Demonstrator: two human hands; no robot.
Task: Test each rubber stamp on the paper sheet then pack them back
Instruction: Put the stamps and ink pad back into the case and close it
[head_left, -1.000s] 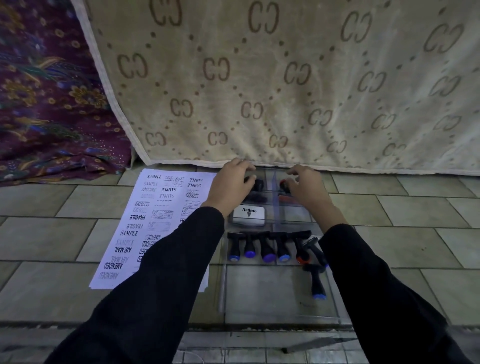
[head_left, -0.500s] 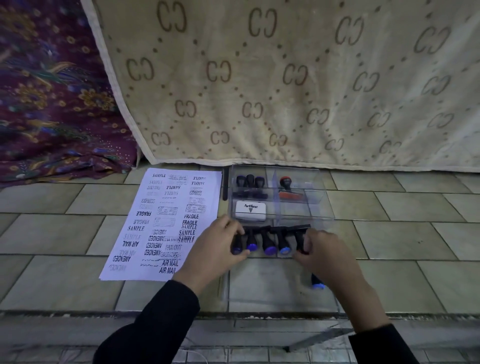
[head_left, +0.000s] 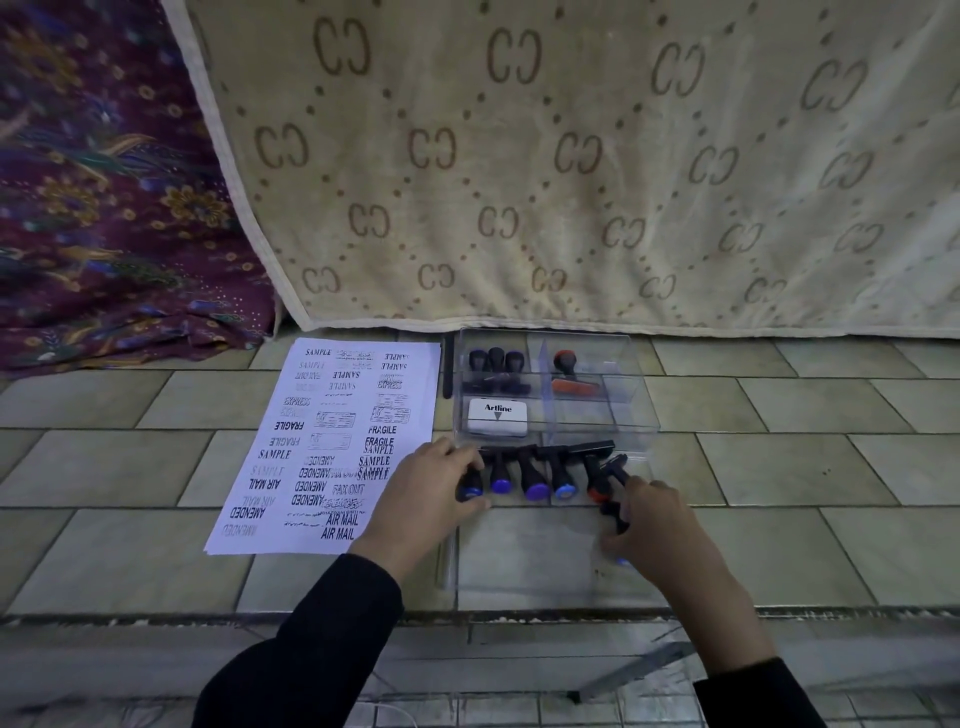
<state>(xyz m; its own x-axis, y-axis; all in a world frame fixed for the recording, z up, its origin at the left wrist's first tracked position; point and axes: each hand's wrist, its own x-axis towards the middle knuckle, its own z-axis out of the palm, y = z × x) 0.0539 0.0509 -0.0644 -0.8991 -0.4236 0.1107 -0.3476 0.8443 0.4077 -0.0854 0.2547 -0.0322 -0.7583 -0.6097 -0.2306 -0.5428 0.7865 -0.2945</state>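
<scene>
A clear plastic box stands on the tiled floor. It holds three black stamps, a red stamp and a white Artline ink pad. In front of it, a row of black-handled stamps lies on the clear lid. My left hand grips the leftmost stamp of the row. My right hand holds a black stamp at the row's right end, mostly hidden under the fingers. The paper sheet, covered with test prints, lies left of the box.
A beige patterned blanket hangs behind the box, with a purple floral cloth to its left. A black pen lies between paper and box. A floor step edge runs near me.
Both hands have pulled back from the box's far compartments to the row of stamps on the lid. The left now grips the leftmost stamp, the right one at the right end.
</scene>
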